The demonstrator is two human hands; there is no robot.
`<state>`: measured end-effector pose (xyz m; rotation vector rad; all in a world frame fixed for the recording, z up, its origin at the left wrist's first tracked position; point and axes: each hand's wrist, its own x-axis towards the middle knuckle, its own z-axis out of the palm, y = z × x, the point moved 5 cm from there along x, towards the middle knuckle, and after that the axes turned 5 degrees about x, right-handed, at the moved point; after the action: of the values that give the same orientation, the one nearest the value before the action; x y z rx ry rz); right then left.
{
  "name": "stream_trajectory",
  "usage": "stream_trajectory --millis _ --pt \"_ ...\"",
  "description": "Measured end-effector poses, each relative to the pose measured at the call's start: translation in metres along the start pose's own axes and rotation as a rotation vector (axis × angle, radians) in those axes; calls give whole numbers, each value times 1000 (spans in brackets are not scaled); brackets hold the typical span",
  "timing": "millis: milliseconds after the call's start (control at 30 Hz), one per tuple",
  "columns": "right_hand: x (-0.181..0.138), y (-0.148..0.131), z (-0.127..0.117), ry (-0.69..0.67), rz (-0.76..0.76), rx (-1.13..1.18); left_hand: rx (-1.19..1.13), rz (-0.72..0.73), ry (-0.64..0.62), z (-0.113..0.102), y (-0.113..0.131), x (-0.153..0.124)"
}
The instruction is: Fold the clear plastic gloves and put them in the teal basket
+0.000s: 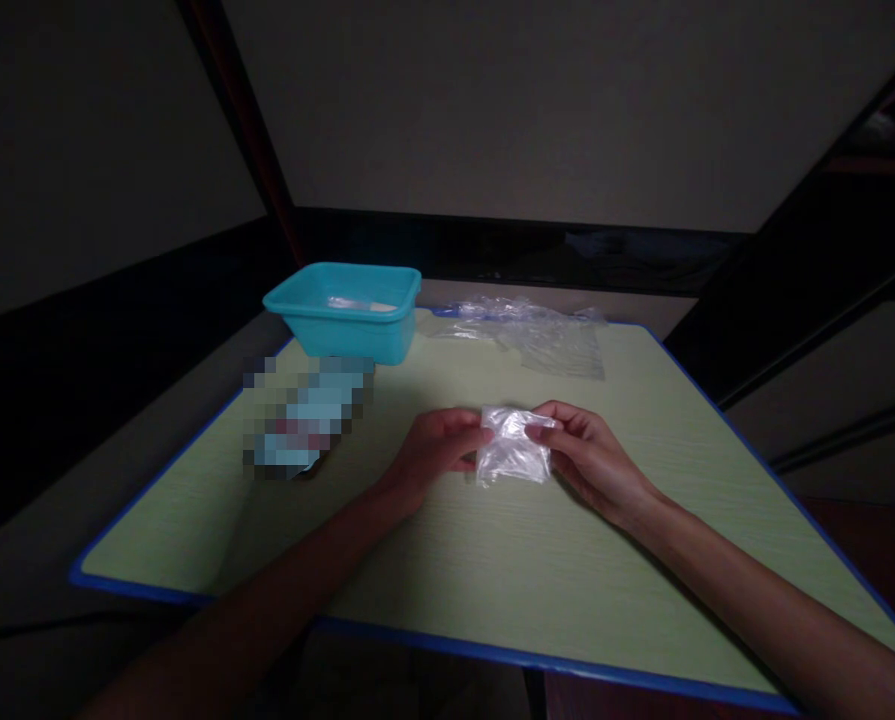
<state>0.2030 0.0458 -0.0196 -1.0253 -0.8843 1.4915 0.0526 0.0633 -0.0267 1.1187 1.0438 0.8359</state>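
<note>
A small clear plastic bag (513, 447) is held just above the middle of the pale green table (492, 570). My left hand (436, 447) pinches its left edge with thumb and fingers. Gripping the bag's right upper edge is my right hand (589, 455), fingers curled. Both hands are closed on the bag and it hangs crumpled between them.
A teal plastic tub (346, 310) stands at the far left of the table with something pale inside. A heap of clear plastic bags (537, 335) lies at the far edge. A blurred-out object (304, 415) sits left of my hands. The table has a blue rim.
</note>
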Motion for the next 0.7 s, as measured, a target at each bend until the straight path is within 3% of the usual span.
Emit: stream_trajectory --millis 700 --pt "-1 0 2 -30 65 9 -3 33 17 -3 -2 1"
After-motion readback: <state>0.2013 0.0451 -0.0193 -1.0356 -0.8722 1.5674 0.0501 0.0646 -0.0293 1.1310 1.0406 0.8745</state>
